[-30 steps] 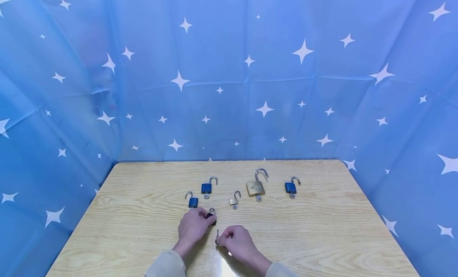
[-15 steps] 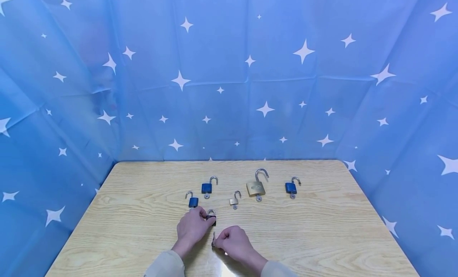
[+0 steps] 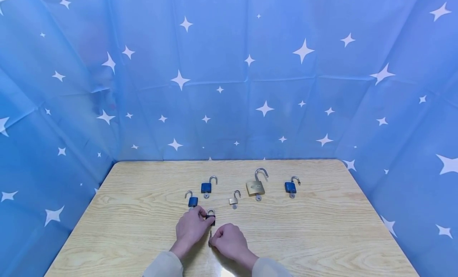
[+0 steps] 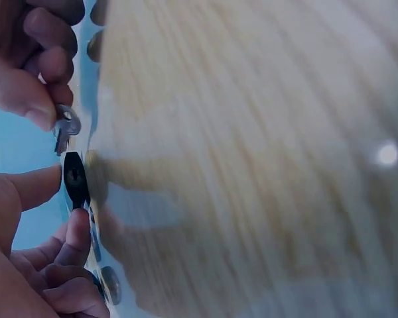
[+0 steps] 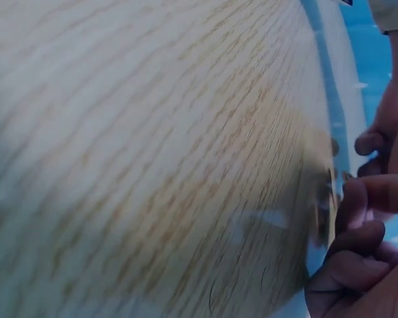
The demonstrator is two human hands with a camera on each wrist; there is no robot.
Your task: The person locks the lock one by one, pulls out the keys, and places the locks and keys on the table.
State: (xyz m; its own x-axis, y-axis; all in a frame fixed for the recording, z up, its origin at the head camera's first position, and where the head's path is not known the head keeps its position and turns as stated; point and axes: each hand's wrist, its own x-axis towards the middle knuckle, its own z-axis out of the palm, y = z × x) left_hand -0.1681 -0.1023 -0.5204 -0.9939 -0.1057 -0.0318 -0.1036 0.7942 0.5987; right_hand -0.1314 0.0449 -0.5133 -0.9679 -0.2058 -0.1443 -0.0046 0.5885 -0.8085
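Observation:
In the head view my left hand [image 3: 191, 226] grips a small black padlock [image 4: 75, 177] between thumb and fingers on the table. Its silver shackle [image 3: 210, 212] points away from me and looks closed. The keyhole end shows in the left wrist view. My right hand [image 3: 229, 241] pinches a small metal key [image 4: 67, 126] between thumb and forefinger. The key's tip points at the keyhole end, with a small gap between them. In the right wrist view, the key is mostly hidden by fingers.
Beyond my hands lie several padlocks with swung-open shackles: a blue padlock [image 3: 193, 201] beside my left hand, another blue padlock [image 3: 206, 188], a small brass padlock [image 3: 233, 201], a large brass padlock [image 3: 255, 188] and a blue padlock [image 3: 290, 188] at right. Keys stick out of most.
My right hand has moved left with the key, bringing it in line below the black padlock. My left hand has shifted slightly left and turned the padlock flatter to view.

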